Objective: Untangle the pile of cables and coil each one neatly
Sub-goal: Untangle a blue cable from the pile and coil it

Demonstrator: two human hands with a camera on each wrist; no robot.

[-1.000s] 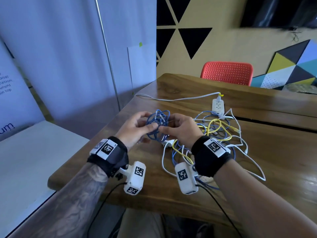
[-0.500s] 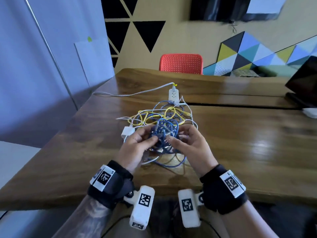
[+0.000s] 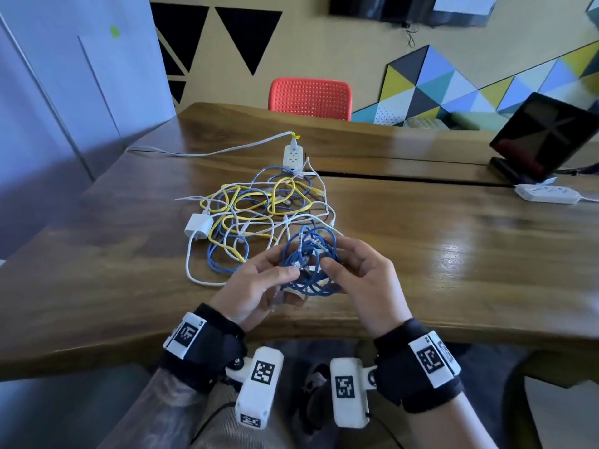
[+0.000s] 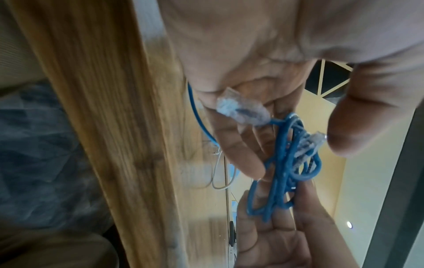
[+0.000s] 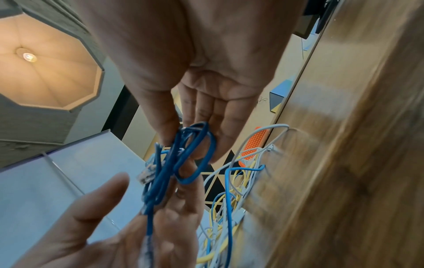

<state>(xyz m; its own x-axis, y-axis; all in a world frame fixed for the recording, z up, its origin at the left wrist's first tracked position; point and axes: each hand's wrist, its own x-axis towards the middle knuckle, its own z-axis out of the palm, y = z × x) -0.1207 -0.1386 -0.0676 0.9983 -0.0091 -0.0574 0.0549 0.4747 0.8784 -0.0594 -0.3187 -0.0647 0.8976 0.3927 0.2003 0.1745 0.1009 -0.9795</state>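
Holding the blue coil (image 3: 309, 260) between both hands, you have it lifted just above the near edge of the table (image 3: 453, 254), close to your body. Your left hand (image 3: 259, 283) pinches the coil's left side with thumb and curled fingers; the left wrist view shows one clear plug (image 4: 243, 108) lying against those fingers and a second plug (image 4: 309, 143) near the thumb tip. Your right hand (image 3: 363, 280) curls its fingers round the right side of the loops, thumb in front. Both hands are gripping, neither spread.

The loops stand roughly upright, facing you, with their long axis running up and away from you. The hands sit on opposite sides, about equally near, so either could take over the bundle.

The pile (image 3: 259, 209) of yellow, white and blue cables lies just beyond your hands, slightly to the left, so your left hand is the nearer one to it. I cannot tell whether the coil is fully free of the pile; a blue strand runs down from it in the right wrist view.

My guess is that the next step is tucking the loose plug end, then setting the coil aside.
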